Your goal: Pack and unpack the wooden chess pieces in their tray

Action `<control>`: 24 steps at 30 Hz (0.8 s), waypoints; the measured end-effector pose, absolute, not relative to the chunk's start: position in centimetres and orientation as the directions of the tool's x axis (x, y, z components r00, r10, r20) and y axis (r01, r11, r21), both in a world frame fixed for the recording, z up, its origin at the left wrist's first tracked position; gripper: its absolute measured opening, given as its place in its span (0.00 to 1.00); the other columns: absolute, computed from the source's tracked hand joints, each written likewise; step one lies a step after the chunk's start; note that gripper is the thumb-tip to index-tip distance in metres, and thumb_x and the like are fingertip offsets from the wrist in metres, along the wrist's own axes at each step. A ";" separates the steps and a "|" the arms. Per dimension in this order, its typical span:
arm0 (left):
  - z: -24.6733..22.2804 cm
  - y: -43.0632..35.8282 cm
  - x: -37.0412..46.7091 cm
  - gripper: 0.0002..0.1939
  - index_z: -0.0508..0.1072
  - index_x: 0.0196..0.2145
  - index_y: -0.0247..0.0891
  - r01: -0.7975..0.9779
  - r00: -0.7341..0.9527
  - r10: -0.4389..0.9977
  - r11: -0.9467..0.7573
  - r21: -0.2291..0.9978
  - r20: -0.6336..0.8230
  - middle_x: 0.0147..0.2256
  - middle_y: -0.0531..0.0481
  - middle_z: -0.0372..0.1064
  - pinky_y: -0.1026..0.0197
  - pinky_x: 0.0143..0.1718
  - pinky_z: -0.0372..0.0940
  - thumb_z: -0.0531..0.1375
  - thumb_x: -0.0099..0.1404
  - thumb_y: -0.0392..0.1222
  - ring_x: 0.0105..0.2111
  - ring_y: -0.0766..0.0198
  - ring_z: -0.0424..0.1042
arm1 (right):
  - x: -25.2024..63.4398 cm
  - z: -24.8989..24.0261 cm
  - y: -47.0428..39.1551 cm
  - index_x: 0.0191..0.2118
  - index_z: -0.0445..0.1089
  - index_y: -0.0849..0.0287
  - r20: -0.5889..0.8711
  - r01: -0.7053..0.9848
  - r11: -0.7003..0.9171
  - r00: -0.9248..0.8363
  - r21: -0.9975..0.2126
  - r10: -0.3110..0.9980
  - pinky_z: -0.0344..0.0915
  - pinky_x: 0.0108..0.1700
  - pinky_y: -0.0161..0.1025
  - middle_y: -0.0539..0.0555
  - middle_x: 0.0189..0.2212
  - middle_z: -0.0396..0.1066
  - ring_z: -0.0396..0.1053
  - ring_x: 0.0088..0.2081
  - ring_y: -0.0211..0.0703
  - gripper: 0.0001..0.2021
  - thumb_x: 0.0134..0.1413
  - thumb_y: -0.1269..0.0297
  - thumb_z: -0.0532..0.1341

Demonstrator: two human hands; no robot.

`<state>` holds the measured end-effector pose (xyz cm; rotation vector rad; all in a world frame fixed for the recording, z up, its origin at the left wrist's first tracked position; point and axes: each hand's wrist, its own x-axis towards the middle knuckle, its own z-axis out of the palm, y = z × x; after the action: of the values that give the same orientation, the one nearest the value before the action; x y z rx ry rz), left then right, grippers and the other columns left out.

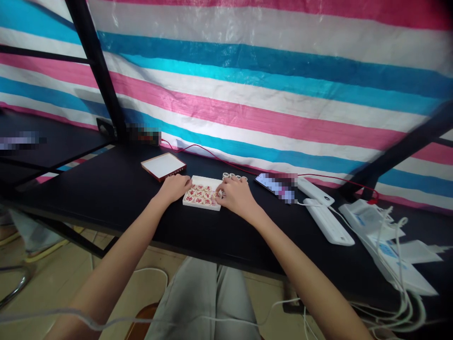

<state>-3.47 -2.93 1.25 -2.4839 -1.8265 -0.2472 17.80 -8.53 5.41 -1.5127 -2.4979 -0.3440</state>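
Note:
A shallow white box [201, 206] lies on the black table, with several round Chinese chess pieces [199, 194] marked in red set in rows inside. My left hand [175, 187] is at the box's left side, its curled fingers gripping the edge. Over the right end of the box is my right hand [236, 195], with thumb and fingers closed at a piece near the right wall. The fingers partly cover that piece. Just behind the right hand, more chess pieces [231, 175] with dark markings sit in a row, partly hidden by it.
A box lid [163, 165] with a white inside lies behind my left hand. To the right are a phone [276, 187], white power banks [329, 222] and a heap of white cables [399, 264]. A red cable [219, 158] runs along the back before a striped sheet [247, 94].

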 end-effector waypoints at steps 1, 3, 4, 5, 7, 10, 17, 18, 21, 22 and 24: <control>1.2 -2.9 -3.5 0.22 0.73 0.33 0.37 0.952 0.289 0.944 -0.301 0.057 0.156 0.34 0.42 0.73 0.59 0.35 0.61 0.42 0.64 0.48 0.37 0.54 0.71 | 18.4 5.6 -8.8 0.34 0.73 0.54 0.336 0.898 0.436 -0.430 0.061 0.838 0.48 0.39 0.42 0.54 0.36 0.71 0.62 0.41 0.47 0.11 0.52 0.54 0.58; 1.2 -2.9 -3.5 0.22 0.73 0.32 0.37 0.953 0.287 0.945 -0.298 0.056 0.158 0.33 0.41 0.73 0.59 0.35 0.61 0.42 0.64 0.49 0.36 0.54 0.71 | 20.0 5.8 -9.7 0.37 0.72 0.53 0.407 0.911 0.411 -0.380 0.011 0.831 0.47 0.37 0.41 0.53 0.38 0.70 0.62 0.41 0.45 0.11 0.54 0.55 0.57; 1.1 -2.9 -3.5 0.22 0.73 0.32 0.37 0.953 0.287 0.944 -0.299 0.055 0.160 0.33 0.41 0.73 0.59 0.35 0.61 0.42 0.64 0.49 0.36 0.54 0.71 | 20.9 5.8 -10.3 0.38 0.71 0.53 0.425 0.916 0.401 -0.363 -0.002 0.829 0.47 0.37 0.40 0.53 0.38 0.70 0.62 0.41 0.45 0.11 0.54 0.55 0.56; 1.1 -2.9 -3.6 0.23 0.73 0.32 0.37 0.952 0.290 0.943 -0.302 0.055 0.161 0.33 0.41 0.73 0.59 0.34 0.61 0.42 0.64 0.49 0.36 0.54 0.71 | 21.9 5.6 -10.8 0.39 0.71 0.53 0.435 0.920 0.392 -0.351 -0.005 0.829 0.47 0.36 0.40 0.53 0.38 0.71 0.62 0.41 0.44 0.11 0.55 0.55 0.56; 1.0 -2.8 -3.6 0.23 0.73 0.32 0.37 0.950 0.294 0.942 -0.306 0.056 0.164 0.33 0.41 0.72 0.58 0.35 0.60 0.41 0.64 0.49 0.35 0.53 0.71 | 23.6 4.9 -11.9 0.39 0.70 0.53 0.423 0.922 0.387 -0.355 0.012 0.834 0.46 0.35 0.39 0.53 0.37 0.71 0.63 0.39 0.43 0.10 0.56 0.57 0.55; 1.0 -2.8 -3.7 0.23 0.72 0.32 0.37 0.949 0.297 0.939 -0.310 0.055 0.174 0.33 0.40 0.72 0.58 0.35 0.60 0.41 0.64 0.49 0.35 0.53 0.71 | 25.2 3.5 -13.1 0.42 0.70 0.52 0.394 0.916 0.395 -0.387 0.065 0.834 0.47 0.35 0.39 0.53 0.38 0.70 0.62 0.38 0.42 0.10 0.57 0.60 0.55; 1.2 -3.0 -3.6 0.23 0.72 0.31 0.37 0.951 0.296 0.941 -0.306 0.041 0.161 0.32 0.41 0.72 0.59 0.33 0.61 0.41 0.64 0.50 0.34 0.54 0.71 | 25.2 1.6 -14.2 0.42 0.70 0.52 0.434 0.932 0.349 -0.355 0.096 0.828 0.46 0.35 0.40 0.52 0.39 0.69 0.62 0.38 0.41 0.10 0.58 0.64 0.54; 1.2 -3.0 -3.6 0.23 0.72 0.32 0.37 0.952 0.294 0.942 -0.304 0.040 0.162 0.32 0.41 0.72 0.59 0.34 0.61 0.41 0.64 0.50 0.35 0.54 0.71 | 25.1 1.4 -14.3 0.41 0.71 0.52 0.431 0.932 0.349 -0.356 0.098 0.829 0.46 0.35 0.40 0.52 0.38 0.69 0.62 0.37 0.41 0.09 0.58 0.64 0.54; 1.2 -3.1 -3.6 0.23 0.72 0.32 0.38 0.951 0.298 0.941 -0.307 0.035 0.162 0.33 0.41 0.72 0.59 0.34 0.60 0.41 0.64 0.50 0.35 0.54 0.71 | 25.1 1.0 -14.5 0.39 0.72 0.52 0.422 0.924 0.369 -0.375 0.100 0.825 0.45 0.35 0.41 0.53 0.37 0.69 0.61 0.37 0.41 0.09 0.58 0.64 0.54; 1.2 -3.1 -3.6 0.23 0.72 0.31 0.38 0.950 0.301 0.940 -0.311 0.034 0.162 0.33 0.41 0.72 0.59 0.34 0.60 0.41 0.65 0.50 0.35 0.54 0.71 | 25.1 1.0 -14.5 0.39 0.72 0.52 0.425 0.923 0.373 -0.376 0.096 0.823 0.45 0.35 0.41 0.53 0.37 0.69 0.61 0.37 0.41 0.10 0.59 0.65 0.54; 1.2 -3.0 -3.6 0.23 0.72 0.31 0.38 0.949 0.305 0.938 -0.315 0.036 0.163 0.33 0.41 0.72 0.59 0.34 0.60 0.41 0.65 0.50 0.35 0.54 0.71 | 25.2 0.9 -14.6 0.41 0.72 0.52 0.448 0.931 0.354 -0.353 0.084 0.821 0.45 0.35 0.41 0.52 0.37 0.69 0.61 0.37 0.41 0.11 0.60 0.65 0.53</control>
<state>-3.61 -3.01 1.19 -2.4834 -1.7980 -0.2359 25.22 -14.59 0.95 -1.5475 -2.2937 -0.4689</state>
